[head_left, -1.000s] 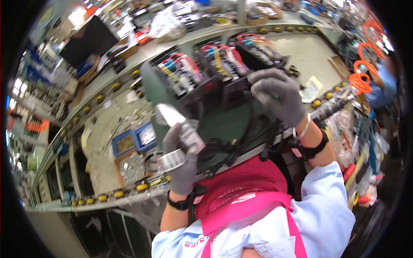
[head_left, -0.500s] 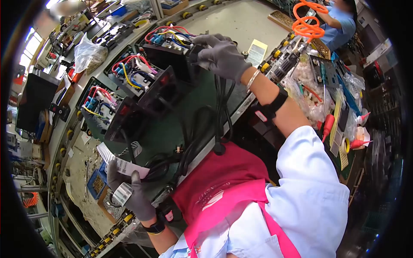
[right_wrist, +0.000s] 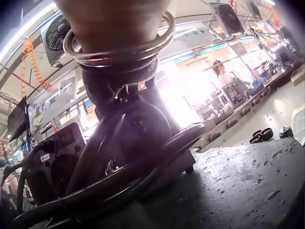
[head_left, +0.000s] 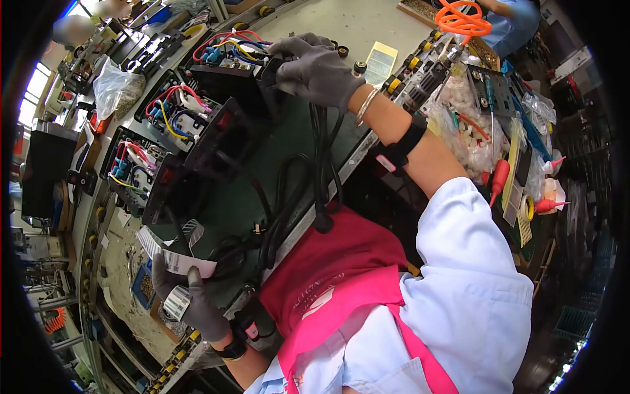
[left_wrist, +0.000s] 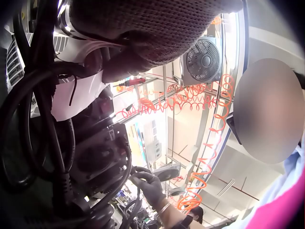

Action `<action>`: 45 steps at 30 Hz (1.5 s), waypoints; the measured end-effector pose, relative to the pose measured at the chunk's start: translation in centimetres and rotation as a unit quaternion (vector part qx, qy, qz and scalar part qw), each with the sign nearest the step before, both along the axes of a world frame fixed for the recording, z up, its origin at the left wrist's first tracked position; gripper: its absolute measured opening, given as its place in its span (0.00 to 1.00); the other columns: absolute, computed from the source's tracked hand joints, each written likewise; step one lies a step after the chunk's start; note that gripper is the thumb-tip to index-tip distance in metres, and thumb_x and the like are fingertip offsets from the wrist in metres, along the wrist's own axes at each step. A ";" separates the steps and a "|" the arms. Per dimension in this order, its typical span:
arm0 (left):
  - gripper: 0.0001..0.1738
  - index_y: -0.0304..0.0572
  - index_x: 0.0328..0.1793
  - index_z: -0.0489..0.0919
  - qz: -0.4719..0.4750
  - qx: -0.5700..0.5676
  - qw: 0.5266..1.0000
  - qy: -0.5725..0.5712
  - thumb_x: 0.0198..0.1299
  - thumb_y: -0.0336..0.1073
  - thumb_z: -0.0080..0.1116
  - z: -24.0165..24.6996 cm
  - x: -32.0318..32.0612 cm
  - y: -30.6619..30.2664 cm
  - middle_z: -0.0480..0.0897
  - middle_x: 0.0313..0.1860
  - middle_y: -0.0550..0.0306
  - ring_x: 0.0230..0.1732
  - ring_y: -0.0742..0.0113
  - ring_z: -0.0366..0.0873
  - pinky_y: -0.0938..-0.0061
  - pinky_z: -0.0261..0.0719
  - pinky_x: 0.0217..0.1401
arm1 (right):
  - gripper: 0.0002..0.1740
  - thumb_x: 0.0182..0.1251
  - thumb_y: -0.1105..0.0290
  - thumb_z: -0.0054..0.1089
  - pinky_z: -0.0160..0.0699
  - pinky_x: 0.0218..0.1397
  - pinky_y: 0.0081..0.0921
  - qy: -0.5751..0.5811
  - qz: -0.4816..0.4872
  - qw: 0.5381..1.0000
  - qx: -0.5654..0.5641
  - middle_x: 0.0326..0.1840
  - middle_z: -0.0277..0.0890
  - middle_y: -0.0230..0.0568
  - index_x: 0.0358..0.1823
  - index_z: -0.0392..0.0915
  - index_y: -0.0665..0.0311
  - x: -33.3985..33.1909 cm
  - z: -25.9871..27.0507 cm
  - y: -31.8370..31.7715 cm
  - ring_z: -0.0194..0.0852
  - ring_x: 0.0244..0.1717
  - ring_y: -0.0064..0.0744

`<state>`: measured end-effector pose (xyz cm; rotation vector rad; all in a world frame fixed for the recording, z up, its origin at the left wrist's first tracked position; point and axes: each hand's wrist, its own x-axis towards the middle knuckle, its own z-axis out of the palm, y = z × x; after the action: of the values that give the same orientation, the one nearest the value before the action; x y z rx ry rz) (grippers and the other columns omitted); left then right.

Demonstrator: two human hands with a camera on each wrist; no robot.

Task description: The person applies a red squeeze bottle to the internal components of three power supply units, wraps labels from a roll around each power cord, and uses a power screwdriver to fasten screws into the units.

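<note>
My gloved left hand (head_left: pixel 205 314) holds a roll of labels (head_left: pixel 176 303) against the palm, and pinches a white label strip (head_left: pixel 189 264) between thumb and finger. In the left wrist view the same strip (left_wrist: pixel 76 98) hangs beside black cords. Three black units with open tops and coloured wires stand in a row: a near one (head_left: pixel 131 172), a middle one (head_left: pixel 177 115) and a far one (head_left: pixel 226 82). My gloved right hand (head_left: pixel 321 73) grips the far unit's end panel, its fingertips partly hidden. Black cords (head_left: pixel 319 141) hang below it.
A green mat (head_left: pixel 262 148) lies under coiled cords (head_left: pixel 275 223). Small blue bins (head_left: pixel 142 285) stand at the left. Bagged parts (head_left: pixel 472 141), red bottles (head_left: pixel 500 178) and a screwdriver (head_left: pixel 489 92) lie at the right, below an orange coiled hose (head_left: pixel 462 20).
The head view has turned, shifting the units leftward in it. My right hand has gone from raised, loosely bent fingers near the far unit to a grip on its end. My left hand keeps the labels.
</note>
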<state>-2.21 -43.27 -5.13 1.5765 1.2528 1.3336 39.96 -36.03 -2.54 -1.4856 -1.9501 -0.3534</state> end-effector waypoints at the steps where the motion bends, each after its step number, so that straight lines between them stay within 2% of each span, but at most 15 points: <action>1: 0.33 0.41 0.76 0.64 0.002 0.000 1.000 -0.002 0.63 0.18 0.52 0.2 0.2 -0.1 0.71 0.68 0.52 0.63 0.63 0.72 0.71 0.80 0.60 | 0.08 0.54 0.62 0.71 0.68 0.61 0.39 -0.005 0.001 1.000 0.007 0.60 0.76 0.32 0.36 0.87 0.49 0.1 -0.1 0.1 0.74 0.58 0.41; 5: 0.33 0.40 0.75 0.64 0.007 -0.006 1.000 -0.018 0.63 0.18 0.52 0.4 0.6 -0.2 0.70 0.69 0.52 0.64 0.63 0.73 0.71 0.80 0.60 | 0.08 0.54 0.62 0.71 0.66 0.63 0.40 0.008 0.009 1.000 0.015 0.60 0.76 0.31 0.36 0.87 0.48 0.1 -0.5 0.2 0.75 0.57 0.40; 14: 0.33 0.41 0.75 0.65 0.023 -0.011 1.000 -0.006 0.63 0.17 0.52 0.6 0.6 -0.2 0.70 0.69 0.51 0.64 0.62 0.73 0.71 0.80 0.60 | 0.08 0.55 0.59 0.70 0.59 0.67 0.47 0.022 0.000 1.000 0.005 0.63 0.73 0.27 0.35 0.87 0.47 0.1 -1.1 0.6 0.68 0.61 0.44; 29: 0.32 0.39 0.74 0.66 0.017 -0.006 1.000 -0.017 0.61 0.18 0.54 0.7 0.9 -0.3 0.70 0.67 0.50 0.64 0.61 0.72 0.70 0.81 0.59 | 0.08 0.54 0.58 0.70 0.58 0.67 0.46 0.024 -0.010 0.999 0.032 0.63 0.74 0.27 0.35 0.87 0.47 -0.2 -1.5 0.7 0.69 0.62 0.42; 32: 0.32 0.39 0.73 0.66 0.018 -0.002 1.000 -0.008 0.61 0.19 0.55 0.7 0.8 -0.3 0.70 0.67 0.51 0.64 0.61 0.72 0.70 0.81 0.59 | 0.08 0.52 0.63 0.73 0.71 0.59 0.40 -0.007 -0.026 0.997 0.069 0.61 0.76 0.29 0.29 0.83 0.54 -0.6 -1.1 0.4 0.73 0.60 0.42; 38: 0.32 0.39 0.73 0.66 0.024 0.009 1.000 0.013 0.62 0.20 0.57 0.7 0.7 -0.3 0.70 0.67 0.51 0.64 0.61 0.72 0.70 0.81 0.60 | 0.07 0.52 0.63 0.72 0.71 0.59 0.41 -0.022 -0.040 0.995 0.086 0.60 0.76 0.28 0.29 0.83 0.53 -0.7 -1.3 0.5 0.73 0.58 0.41; 41: 0.32 0.39 0.74 0.66 0.026 0.002 1.000 0.014 0.62 0.20 0.56 0.7 0.6 -0.2 0.70 0.67 0.51 0.64 0.61 0.72 0.70 0.80 0.60 | 0.08 0.53 0.58 0.69 0.58 0.66 0.50 0.017 -0.024 0.998 0.051 0.62 0.75 0.30 0.33 0.86 0.49 -0.5 -1.9 0.8 0.68 0.63 0.43; 44: 0.32 0.39 0.74 0.65 0.022 0.007 1.000 0.011 0.62 0.20 0.56 0.5 0.4 -0.1 0.70 0.68 0.51 0.65 0.61 0.72 0.70 0.80 0.60 | 0.08 0.53 0.59 0.69 0.60 0.65 0.49 0.012 -0.031 0.997 0.075 0.61 0.75 0.31 0.32 0.86 0.51 -0.8 -1.9 0.8 0.70 0.61 0.43; 45: 0.32 0.38 0.74 0.65 0.019 0.011 1.000 0.008 0.62 0.20 0.55 0.4 0.4 -0.1 0.70 0.68 0.51 0.65 0.61 0.71 0.71 0.80 0.60 | 0.07 0.52 0.60 0.70 0.62 0.64 0.47 0.008 -0.038 0.995 0.093 0.60 0.75 0.30 0.30 0.85 0.51 -1.0 -1.9 0.8 0.71 0.59 0.41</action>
<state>-1.76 -43.36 -4.71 1.5886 1.2883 1.3662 38.95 -35.23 -4.40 -1.4387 -1.7984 -0.5406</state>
